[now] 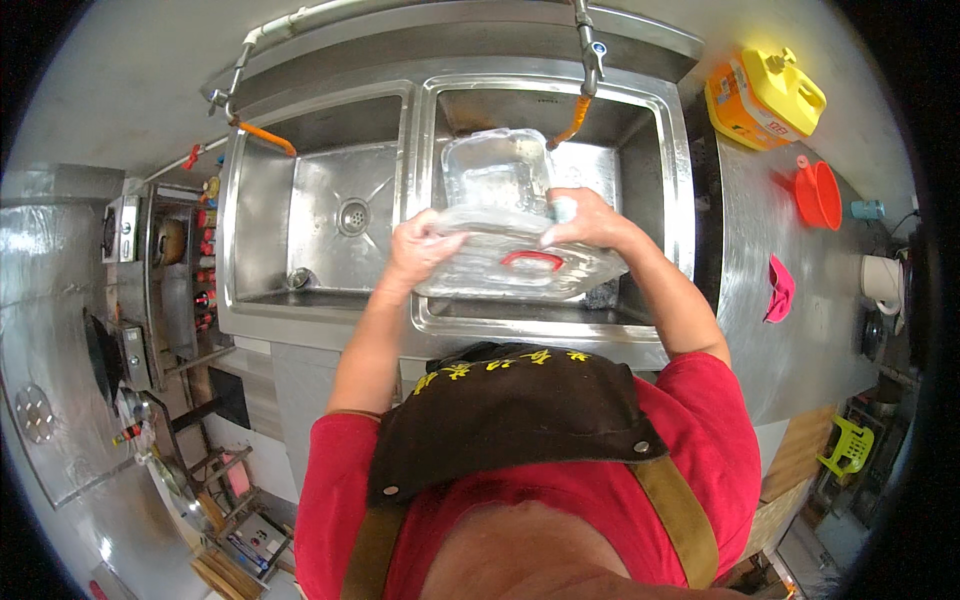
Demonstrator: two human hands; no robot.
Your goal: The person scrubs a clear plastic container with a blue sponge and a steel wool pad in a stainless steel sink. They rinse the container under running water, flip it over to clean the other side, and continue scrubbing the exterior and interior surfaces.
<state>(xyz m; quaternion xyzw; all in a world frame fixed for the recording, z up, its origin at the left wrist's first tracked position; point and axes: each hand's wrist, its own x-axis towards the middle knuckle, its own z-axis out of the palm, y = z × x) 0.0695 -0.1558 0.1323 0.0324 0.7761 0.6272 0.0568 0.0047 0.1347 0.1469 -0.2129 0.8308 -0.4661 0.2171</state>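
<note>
Both of my hands hold a transparent plastic piece with a red handle, tilted over the right sink basin. Motion blur hides whether it is a lid, a tub or several nested pieces. My left hand grips its left side, thumb on top. At its right side, my right hand holds on with the thumb on the near face. Just beyond, a transparent plastic container sits in the same basin, partly hidden by the held piece. An orange hose end hangs beside that container.
The left basin has a drain and a small metal strainer. On the steel counter at right stand a yellow jug, a red-orange ladle-like scoop and a pink cloth. Another orange hose hangs at left.
</note>
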